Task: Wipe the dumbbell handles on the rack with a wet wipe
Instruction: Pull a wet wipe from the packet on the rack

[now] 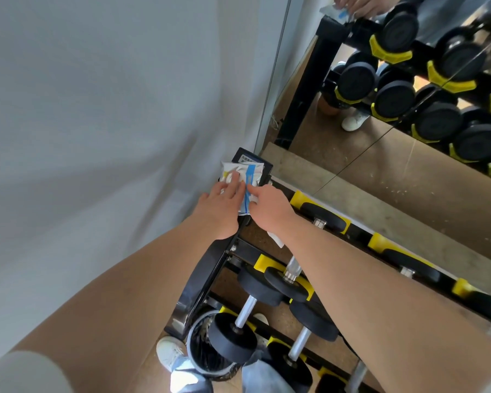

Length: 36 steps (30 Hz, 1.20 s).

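A white and blue wet wipe pack (250,171) lies on the top left corner of the black dumbbell rack (210,273). My left hand (221,205) presses flat on the pack's left side, fingers straight. My right hand (270,208) touches the pack's blue strip with its index finger. Its other fingers are curled, and a white wet wipe (277,239) hangs from under the palm. Below my arms, black dumbbells with chrome handles (245,310) sit in yellow cradles on the lower tiers. Another chrome handle (301,344) shows to the right.
A mirror (380,109) behind the rack reflects the dumbbells and my hands. A grey curtain (97,109) hangs at the left. A lined waste bin (207,353) stands on the floor by the rack's left foot, next to my white shoe (170,353).
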Tool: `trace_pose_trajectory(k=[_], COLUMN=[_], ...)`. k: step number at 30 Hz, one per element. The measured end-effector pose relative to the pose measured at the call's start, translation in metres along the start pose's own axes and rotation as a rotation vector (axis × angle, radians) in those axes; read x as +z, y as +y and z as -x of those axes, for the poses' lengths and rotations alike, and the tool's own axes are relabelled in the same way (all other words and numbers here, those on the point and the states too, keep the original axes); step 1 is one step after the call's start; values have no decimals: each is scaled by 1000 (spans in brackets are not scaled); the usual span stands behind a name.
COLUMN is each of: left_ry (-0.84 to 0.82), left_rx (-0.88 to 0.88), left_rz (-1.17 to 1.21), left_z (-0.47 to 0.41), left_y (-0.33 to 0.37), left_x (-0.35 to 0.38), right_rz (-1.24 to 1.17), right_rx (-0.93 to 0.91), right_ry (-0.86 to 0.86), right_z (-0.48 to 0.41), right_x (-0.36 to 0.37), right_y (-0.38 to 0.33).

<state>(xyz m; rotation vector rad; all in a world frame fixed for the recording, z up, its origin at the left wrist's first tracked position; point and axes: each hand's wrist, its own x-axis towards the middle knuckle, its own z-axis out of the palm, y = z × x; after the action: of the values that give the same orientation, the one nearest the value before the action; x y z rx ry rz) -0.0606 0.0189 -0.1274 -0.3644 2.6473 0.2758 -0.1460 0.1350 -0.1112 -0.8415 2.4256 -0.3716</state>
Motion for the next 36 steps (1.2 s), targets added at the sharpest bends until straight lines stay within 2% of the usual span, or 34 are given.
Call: trace_pose_trajectory(k=[7, 12, 17, 19, 21, 25, 26, 30, 33, 36], left_ry=[-28, -19, 10, 60, 95, -98, -120, -113, -172, -222], left_rx=[-12, -3, -81, -104, -160, -219, -228, -223, -205, -183], left_rz=[24, 96, 271, 389, 608, 1316, 1420, 1557, 1532, 1586], left_z=[-3, 10, 35, 46, 58, 76, 80, 98, 112, 127], left_y=[1, 0, 1, 6, 18, 39, 40, 44, 48, 49], left_x=[-11, -22, -19, -20, -25, -32, -34, -32, -30, -31], right_rz=[-136, -434, -569, -703, -844, -1080, -1100, -1140, -1191, -1230], right_rx=[51, 270, 351, 380, 414, 406, 389, 340, 335, 363], right_ry=[-38, 84, 173, 176, 156, 83, 77, 69, 45, 107], right_z=[2, 16, 35, 42, 49, 71, 77, 105, 128, 151], right_x=[-8, -12, -22, -25, -29, -32, -33, -38, -36, -27], right_y=[-1, 7, 10, 8, 6, 2, 2, -2, -6, -12])
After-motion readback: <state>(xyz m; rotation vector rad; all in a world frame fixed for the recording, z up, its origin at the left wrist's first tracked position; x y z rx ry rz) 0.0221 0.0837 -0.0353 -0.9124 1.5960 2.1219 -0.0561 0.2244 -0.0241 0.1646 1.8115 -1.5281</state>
